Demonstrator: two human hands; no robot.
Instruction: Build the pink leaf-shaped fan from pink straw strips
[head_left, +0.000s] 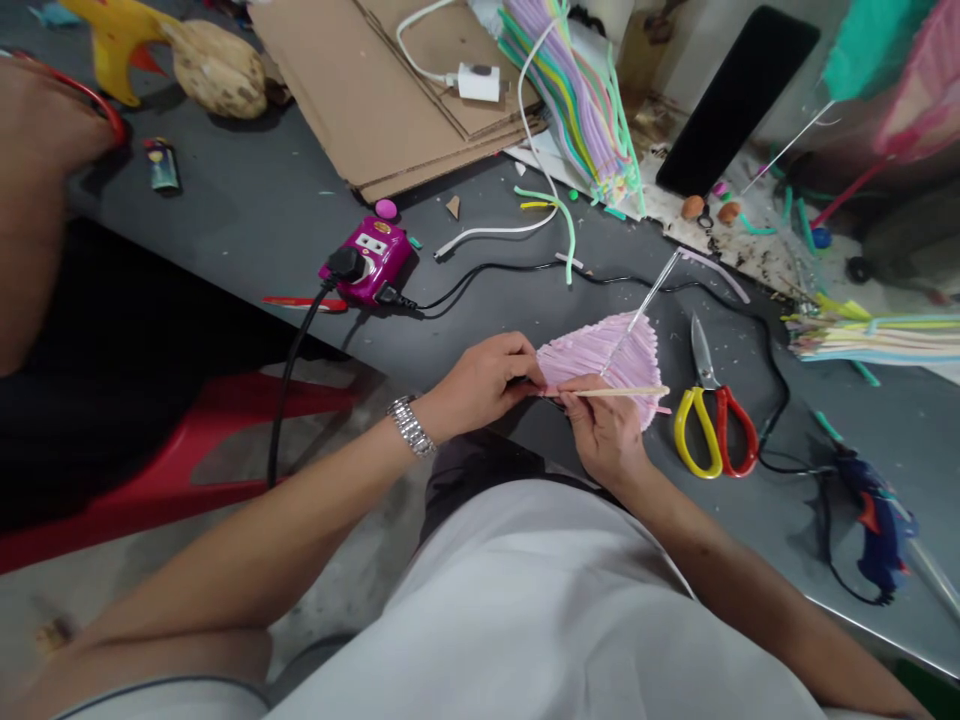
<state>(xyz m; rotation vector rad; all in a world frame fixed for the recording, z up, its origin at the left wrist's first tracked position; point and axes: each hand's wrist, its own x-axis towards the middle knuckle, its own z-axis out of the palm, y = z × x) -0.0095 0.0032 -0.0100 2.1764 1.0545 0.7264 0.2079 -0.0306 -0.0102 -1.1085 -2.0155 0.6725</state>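
A fan-shaped piece made of pink straws lies at the near edge of the grey table. My left hand, with a metal watch on the wrist, pinches the pink piece at its left tip. My right hand is closed on a thin pale stick laid across the lower edge of the pink piece. A clear thin rod rises from the piece toward the back.
Yellow-and-red scissors lie right of the hands, a blue glue gun farther right. A magenta power socket with black cords sits left. Cardboard, straw bundles, a red chair and another person's arm are around.
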